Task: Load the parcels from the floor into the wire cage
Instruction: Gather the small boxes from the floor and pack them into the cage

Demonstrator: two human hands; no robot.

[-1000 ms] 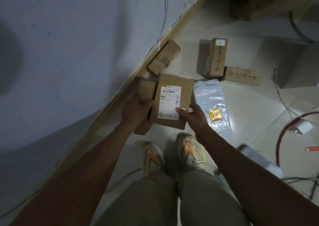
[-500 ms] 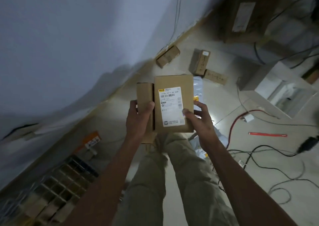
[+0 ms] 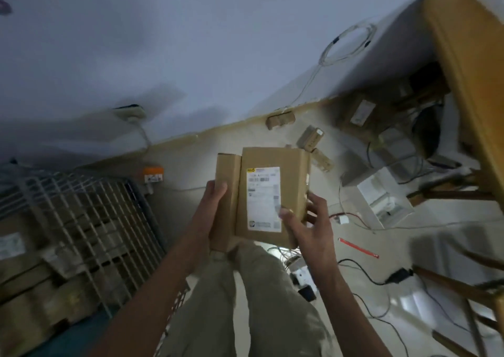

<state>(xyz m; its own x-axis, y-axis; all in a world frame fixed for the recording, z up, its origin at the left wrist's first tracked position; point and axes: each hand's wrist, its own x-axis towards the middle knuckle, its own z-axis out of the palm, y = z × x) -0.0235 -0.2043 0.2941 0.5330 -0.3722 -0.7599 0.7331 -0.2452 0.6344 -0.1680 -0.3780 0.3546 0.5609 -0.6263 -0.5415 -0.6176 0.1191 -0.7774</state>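
I hold two cardboard parcels side by side at chest height. My left hand [image 3: 215, 206] grips a narrow plain box [image 3: 226, 176]. Beside it, my right hand [image 3: 308, 220] grips the flat box [image 3: 275, 163] with a white shipping label, thumb on the label's lower corner. The wire cage [image 3: 90, 209] stands at the left, its white grid wall below and left of my hands, with brown boxes stacked inside. Three small parcels lie on the floor by the wall: one [image 3: 281, 119] against the skirting, two [image 3: 311, 137] [image 3: 323, 160] further right.
A wooden table [image 3: 469, 65] and chair legs [image 3: 452, 288] crowd the right side. Cables [image 3: 362, 272], a red strap [image 3: 357, 247], a white open box [image 3: 381, 196] and a power adapter [image 3: 398, 275] litter the tiled floor. The white wall runs across the top.
I have stood up from the floor with both boxes lifted in my hands, and my view has swung left, bringing the wire cage into sight. The floor parcels now lie farther away.
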